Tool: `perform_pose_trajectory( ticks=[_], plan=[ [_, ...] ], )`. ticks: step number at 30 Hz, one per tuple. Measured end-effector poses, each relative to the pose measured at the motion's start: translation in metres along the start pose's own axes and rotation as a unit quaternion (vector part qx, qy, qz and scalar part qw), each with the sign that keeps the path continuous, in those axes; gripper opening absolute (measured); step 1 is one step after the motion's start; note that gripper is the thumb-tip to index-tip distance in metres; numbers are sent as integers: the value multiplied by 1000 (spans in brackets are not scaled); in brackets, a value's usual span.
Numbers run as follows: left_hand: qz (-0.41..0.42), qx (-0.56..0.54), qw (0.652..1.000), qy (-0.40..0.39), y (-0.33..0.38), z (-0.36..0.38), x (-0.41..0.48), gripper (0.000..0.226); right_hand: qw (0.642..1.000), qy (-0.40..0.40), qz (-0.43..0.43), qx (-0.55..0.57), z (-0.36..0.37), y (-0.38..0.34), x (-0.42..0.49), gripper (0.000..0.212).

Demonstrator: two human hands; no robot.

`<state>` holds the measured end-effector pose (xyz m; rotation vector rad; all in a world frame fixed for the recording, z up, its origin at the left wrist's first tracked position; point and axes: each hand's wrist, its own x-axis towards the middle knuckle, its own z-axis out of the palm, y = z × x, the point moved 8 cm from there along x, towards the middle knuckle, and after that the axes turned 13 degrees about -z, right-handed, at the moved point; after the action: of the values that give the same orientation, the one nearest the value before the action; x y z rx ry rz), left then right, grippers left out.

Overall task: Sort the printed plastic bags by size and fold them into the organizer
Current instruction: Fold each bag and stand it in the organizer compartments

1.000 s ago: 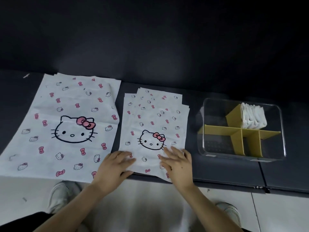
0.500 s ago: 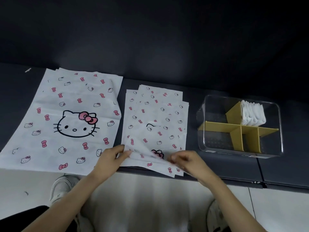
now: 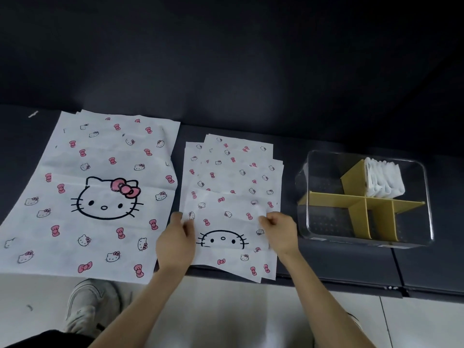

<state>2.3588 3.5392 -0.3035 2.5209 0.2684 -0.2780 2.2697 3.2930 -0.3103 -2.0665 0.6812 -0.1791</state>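
Note:
Two stacks of white bags printed with cat faces and pink bows lie on the dark surface: large bags (image 3: 100, 192) on the left, small bags (image 3: 233, 172) in the middle. The top small bag (image 3: 226, 222) is folded over on itself, its near edge brought up so only the lower half of the cat face shows. My left hand (image 3: 175, 242) pinches its left corner and my right hand (image 3: 281, 229) pinches its right corner. A clear organizer (image 3: 411, 237) with yellow dividers stands to the right, with folded white bags (image 3: 384, 180) in its far-right compartment.
The dark surface (image 3: 339, 267) ends at a front edge just below the stacks, and both stacks hang slightly over it. A pale tiled floor and a grey shoe (image 3: 85, 305) lie below. A dark wall rises behind.
Both hands went from lying flat on the top small bag to pinching its near corners, and they have lifted and folded the near edge away from me over the bag.

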Motion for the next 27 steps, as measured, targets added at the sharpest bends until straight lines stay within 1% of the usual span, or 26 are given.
perform_pose_trajectory(
  ticks=[1, 3, 4, 5, 6, 7, 8, 9, 11, 13, 16, 18, 20, 23, 27],
  plan=[
    [27, 17, 999, 25, 4, -3, -1, 19, 1000, 5, 0, -16, 2, 4, 0, 47],
    [98, 93, 987, 89, 12, -5, -7, 29, 999, 27, -2, -26, 3, 11, 0, 40],
    [150, 124, 971, 137, 18, -7, -11, 34, 999, 37, -4, -28, 3, 12, 0, 37],
    [208, 134, 956, 159, 24, -3, -16, 37, 999, 43, -7, -33, 2, 11, 2, 35],
    [262, 125, 943, 164, 29, 1, -20, 38, 998, 44, -13, -43, 2, 8, 4, 33],
    [304, 113, 934, 148, 33, 7, -23, 39, 997, 41, -22, -61, 2, 4, 6, 32],
    [329, 112, 930, 122, 35, 15, -24, 43, 995, 34, -32, -90, 1, 0, 9, 30],
    [339, 122, 928, 94, 35, 23, -24, 49, 990, 25, -44, -132, 2, -5, 12, 28],
    [325, 155, 932, 35, 33, 36, -18, 58, 975, 22, -78, -208, 2, -18, 17, 25],
    [306, 176, 936, 0, 31, 43, -14, 58, 970, 34, -105, -217, 2, -24, 22, 26],
    [292, 177, 940, -12, 29, 48, -9, 50, 978, 18, -77, -195, 7, -14, 30, 26],
    [293, 175, 940, -17, 29, 52, -6, 49, 985, 20, -49, -167, 6, -6, 35, 24],
    [308, 188, 933, -15, 28, 54, -6, 50, 988, 25, -27, -150, 6, -1, 38, 24],
    [320, 205, 925, -18, 26, 59, -4, 53, 987, 29, -24, -158, 6, 1, 37, 25],
    [316, 211, 925, -22, 22, 60, -6, 58, 986, 32, -21, -159, 6, 5, 36, 23]
  ],
)
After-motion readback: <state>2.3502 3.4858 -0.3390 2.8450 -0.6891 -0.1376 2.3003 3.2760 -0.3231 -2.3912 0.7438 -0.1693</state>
